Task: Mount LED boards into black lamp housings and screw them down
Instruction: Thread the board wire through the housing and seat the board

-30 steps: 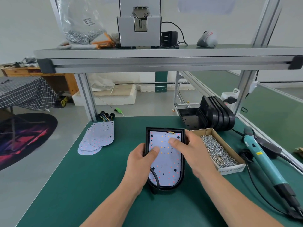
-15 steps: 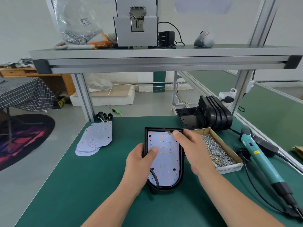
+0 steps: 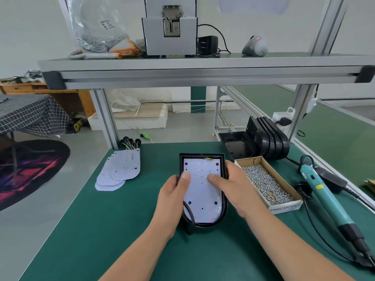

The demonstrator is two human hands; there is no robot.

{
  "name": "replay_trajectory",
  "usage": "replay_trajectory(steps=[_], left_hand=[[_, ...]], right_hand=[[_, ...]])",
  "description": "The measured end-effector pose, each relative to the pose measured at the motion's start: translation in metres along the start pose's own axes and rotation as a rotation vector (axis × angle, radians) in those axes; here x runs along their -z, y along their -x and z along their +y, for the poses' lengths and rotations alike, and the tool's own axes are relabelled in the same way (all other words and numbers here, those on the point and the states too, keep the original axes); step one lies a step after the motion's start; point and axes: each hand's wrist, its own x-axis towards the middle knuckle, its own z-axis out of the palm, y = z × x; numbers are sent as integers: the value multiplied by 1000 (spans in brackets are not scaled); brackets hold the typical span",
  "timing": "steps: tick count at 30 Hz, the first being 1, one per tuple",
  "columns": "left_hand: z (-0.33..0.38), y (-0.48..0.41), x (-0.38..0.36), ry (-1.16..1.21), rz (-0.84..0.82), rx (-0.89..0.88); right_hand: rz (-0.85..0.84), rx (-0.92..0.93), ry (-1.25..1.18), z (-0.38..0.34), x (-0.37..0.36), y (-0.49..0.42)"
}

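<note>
Two hands are pressing an LED board down in a black housing at the middle of the bench.
The left hand and right hand are gripping the housing's side walls, thumbs lying on the white board inside it. A box of screws is sitting just right of it; a screwdriver is lying along the right edge.

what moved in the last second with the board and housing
The right hand slid its thumb from near the top edge of the LED board back down toward its middle, level with the left hand's thumb. Nothing was taken or let go: both hands still hold the black lamp housing by its sides. Spare boards, screw box and screwdriver stayed put.
</note>
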Motion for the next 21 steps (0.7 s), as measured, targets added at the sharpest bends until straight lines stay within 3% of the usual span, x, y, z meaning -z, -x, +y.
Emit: replay_trajectory(steps=[6, 9, 17, 21], left_hand=[[10, -12, 15, 83, 157, -16], [9, -14, 23, -5, 120, -22], [-7, -18, 16, -412, 20, -14], [-7, -8, 4, -828, -36, -229]], right_hand=[[123, -49, -314, 2, 18, -9], [102, -138, -424, 3, 26, -10], [11, -107, -606, 2, 32, -8], [-6, -75, -654, 3, 35, -10]])
